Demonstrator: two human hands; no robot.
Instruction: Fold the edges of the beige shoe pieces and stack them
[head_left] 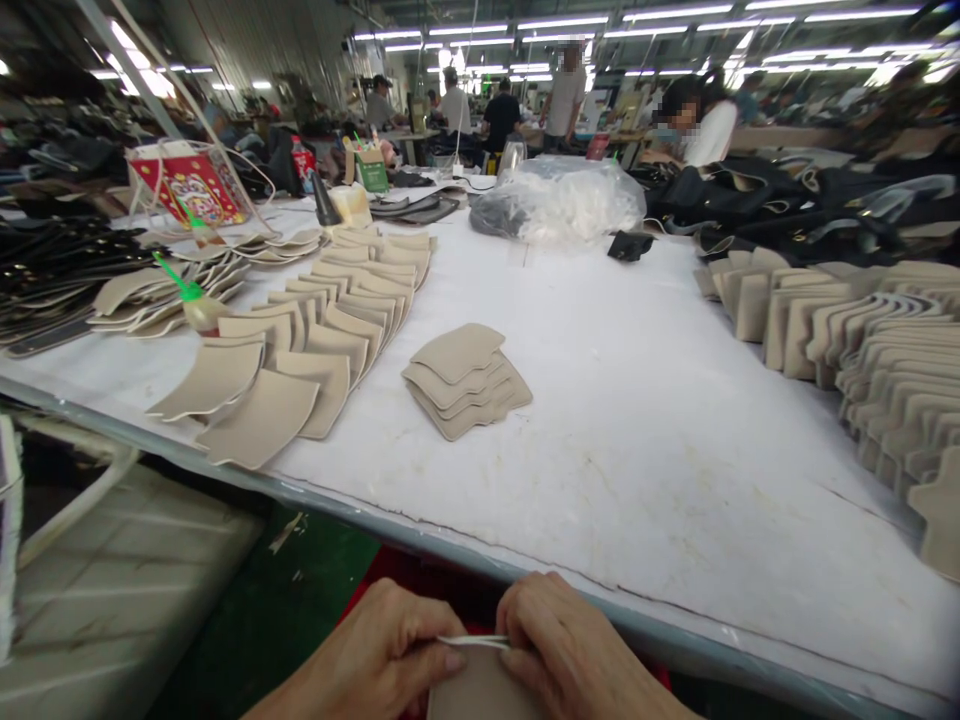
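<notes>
Close to my body, below the table's front edge, both hands pinch the top edge of a beige leather-like panel (480,688). My left hand (397,640) grips the edge at its left corner, thumb in front. At the right corner, my right hand (559,645) is closed on the same edge with bent fingers. Two pale layers show along that edge, slightly parted between the hands. The panel's lower part runs out of view. Ahead on the white table (600,450) lies a small stack of beige notched panels (469,385).
Overlapping rows of beige panels (330,330) cover the left side, beside a green-tipped glue bottle (199,305). More shaped panels (892,370) stand in rows at right. A plastic bag (562,200) and black pieces (810,205) lie at the back. Several people work beyond.
</notes>
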